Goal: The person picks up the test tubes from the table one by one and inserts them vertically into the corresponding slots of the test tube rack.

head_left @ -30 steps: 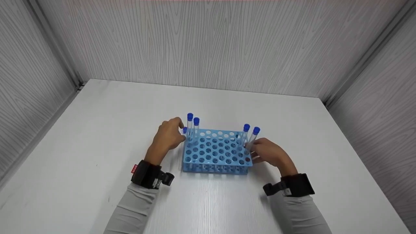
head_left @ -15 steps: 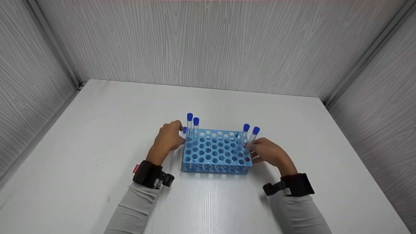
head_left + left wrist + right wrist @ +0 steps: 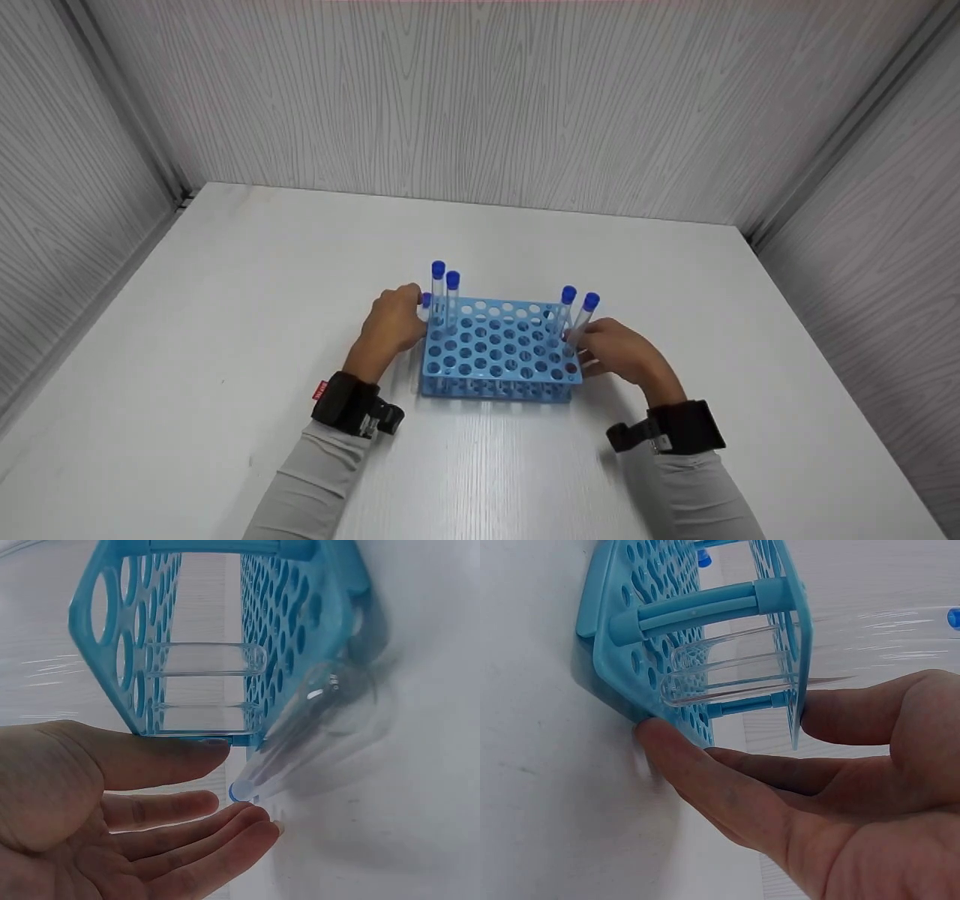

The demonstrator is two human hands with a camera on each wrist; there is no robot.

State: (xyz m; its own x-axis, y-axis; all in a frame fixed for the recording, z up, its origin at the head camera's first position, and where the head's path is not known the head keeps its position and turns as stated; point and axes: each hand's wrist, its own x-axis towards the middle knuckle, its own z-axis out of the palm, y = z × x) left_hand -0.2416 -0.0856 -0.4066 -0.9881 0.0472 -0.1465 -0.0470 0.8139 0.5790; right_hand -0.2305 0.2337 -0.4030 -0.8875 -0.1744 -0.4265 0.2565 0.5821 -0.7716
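Note:
In the head view a blue test tube rack (image 3: 495, 351) stands on the table. My left hand (image 3: 394, 319) is at its left end. In the left wrist view its thumb lies along the rack's end and its fingers are nearly straight. A loose clear test tube (image 3: 311, 709) lies alongside that end, its blue cap (image 3: 241, 790) right by the fingertips. My right hand (image 3: 619, 349) grips the rack's right end, with the thumb (image 3: 847, 716) on the top plate and the other fingers below at the end and base. Two capped tubes (image 3: 438, 289) stand at the left, two (image 3: 583, 319) at the right.
The white table (image 3: 480, 480) extends around the rack. Grey wood-grain panels (image 3: 480, 105) rise behind it and at both sides. Black wrist straps (image 3: 686, 427) with small cameras sit on both wrists.
My left hand has shifted slightly toward me, its thumb and fingers drawing closer together at the rack's left end. The right hand and the rack have stayed nearly still.

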